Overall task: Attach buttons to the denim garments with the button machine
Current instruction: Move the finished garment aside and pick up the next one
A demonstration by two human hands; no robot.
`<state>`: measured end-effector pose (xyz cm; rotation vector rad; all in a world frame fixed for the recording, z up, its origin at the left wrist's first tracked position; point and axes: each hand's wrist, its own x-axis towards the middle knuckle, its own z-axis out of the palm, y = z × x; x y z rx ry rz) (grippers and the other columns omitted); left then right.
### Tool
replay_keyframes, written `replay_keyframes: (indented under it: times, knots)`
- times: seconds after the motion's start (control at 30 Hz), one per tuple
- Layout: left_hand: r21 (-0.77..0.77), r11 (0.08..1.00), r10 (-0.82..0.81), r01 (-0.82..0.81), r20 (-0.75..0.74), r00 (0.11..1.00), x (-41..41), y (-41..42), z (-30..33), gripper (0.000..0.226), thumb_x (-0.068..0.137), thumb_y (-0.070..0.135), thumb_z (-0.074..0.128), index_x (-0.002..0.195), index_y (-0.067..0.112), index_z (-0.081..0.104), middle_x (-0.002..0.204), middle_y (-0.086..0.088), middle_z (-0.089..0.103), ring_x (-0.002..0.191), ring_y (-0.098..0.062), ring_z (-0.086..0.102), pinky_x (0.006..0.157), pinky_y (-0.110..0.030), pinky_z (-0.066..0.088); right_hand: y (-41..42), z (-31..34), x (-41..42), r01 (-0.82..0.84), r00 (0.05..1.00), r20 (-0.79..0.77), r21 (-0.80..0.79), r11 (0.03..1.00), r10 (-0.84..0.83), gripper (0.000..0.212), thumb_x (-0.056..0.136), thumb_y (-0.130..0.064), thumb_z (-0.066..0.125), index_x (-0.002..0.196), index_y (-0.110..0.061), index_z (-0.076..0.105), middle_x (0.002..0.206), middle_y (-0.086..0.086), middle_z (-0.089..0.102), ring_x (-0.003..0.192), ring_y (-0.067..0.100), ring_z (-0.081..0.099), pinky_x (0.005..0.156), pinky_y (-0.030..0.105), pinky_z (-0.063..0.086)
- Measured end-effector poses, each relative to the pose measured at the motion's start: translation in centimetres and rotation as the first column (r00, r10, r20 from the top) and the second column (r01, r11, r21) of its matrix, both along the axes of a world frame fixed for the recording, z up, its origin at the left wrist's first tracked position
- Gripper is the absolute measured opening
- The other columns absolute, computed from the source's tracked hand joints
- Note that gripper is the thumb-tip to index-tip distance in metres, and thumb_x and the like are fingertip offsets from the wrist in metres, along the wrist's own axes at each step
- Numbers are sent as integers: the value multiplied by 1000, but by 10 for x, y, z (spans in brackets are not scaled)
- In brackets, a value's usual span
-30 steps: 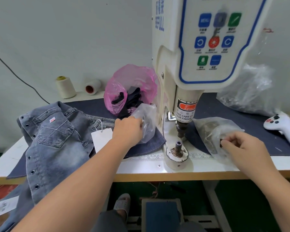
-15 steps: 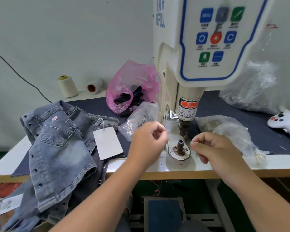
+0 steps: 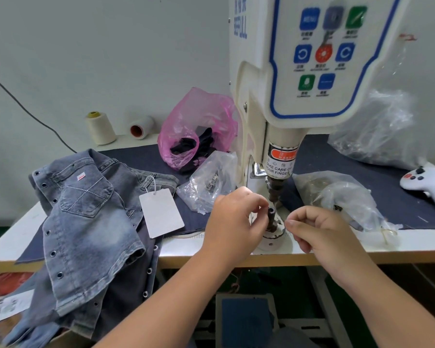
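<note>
The white button machine (image 3: 312, 71) stands mid-table, with its dark lower die post (image 3: 271, 213) under the punch. My left hand (image 3: 236, 219) is just left of the post and pinches a small shiny button part between thumb and forefinger. My right hand (image 3: 319, 232) sits just right of the post, thumb and fingertips pinched on a tiny part that is mostly hidden. A grey denim garment (image 3: 86, 214) with a white hang tag (image 3: 161, 213) hangs over the table's left front edge. Clear bags of button parts lie left (image 3: 209, 182) and right (image 3: 342, 197) of the machine.
A pink bag (image 3: 196, 126) with dark items sits behind the left clear bag. Two thread cones (image 3: 101, 128) stand at the back left. A large crumpled plastic bag (image 3: 377, 126) and a white controller (image 3: 427, 184) are at the right. A foot pedal (image 3: 246, 320) is under the table.
Both hands left the clear bags and came inward to the lower die post, each pinching a small part. The garment has not moved.
</note>
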<state>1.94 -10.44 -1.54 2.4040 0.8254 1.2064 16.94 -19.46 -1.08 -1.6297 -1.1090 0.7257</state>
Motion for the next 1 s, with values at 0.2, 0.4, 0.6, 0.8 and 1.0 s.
replay_keyframes:
  times: [0.2,0.4,0.6,0.8,1.0]
  knots:
    - [201,979,51,-41,-42,998,-3,0,-5,8,87,12,68,92,12,75,77,-3,59,66,-23,55,64,-40,44,-1,-1,1,11,1000,-4,-2,1000,-11,24,90,-16,66,72,-31,69,53,-5,57,47,4,48,54,23,40]
    - [334,941,75,-48,-70,995,-5,1,-11,8,90,12,65,88,11,73,76,-3,59,64,-25,53,58,-43,43,-3,1,2,15,1000,-7,-2,1000,-15,21,90,-17,66,73,-30,70,53,-5,57,48,4,48,54,22,40]
    - [398,917,100,-35,-144,985,-9,0,-16,14,88,10,63,97,13,74,75,-2,57,61,-24,49,58,-37,38,-4,1,2,16,1000,-21,-4,1000,-16,22,90,-17,66,73,-30,70,53,-5,57,48,5,48,54,24,41]
    - [457,886,140,-74,-112,984,-13,1,-18,20,85,6,60,95,12,76,73,-2,56,61,-25,49,58,-39,41,0,6,-5,14,996,-93,17,1000,-12,23,91,-16,66,73,-29,71,52,-4,54,48,8,47,55,28,42]
    - [176,977,123,-117,-21,992,-11,-5,-15,14,81,6,68,94,10,74,77,-2,61,69,-23,58,65,-44,46,12,12,-16,78,887,-457,11,997,-64,34,92,-7,63,62,-20,73,54,2,50,46,13,40,47,25,37]
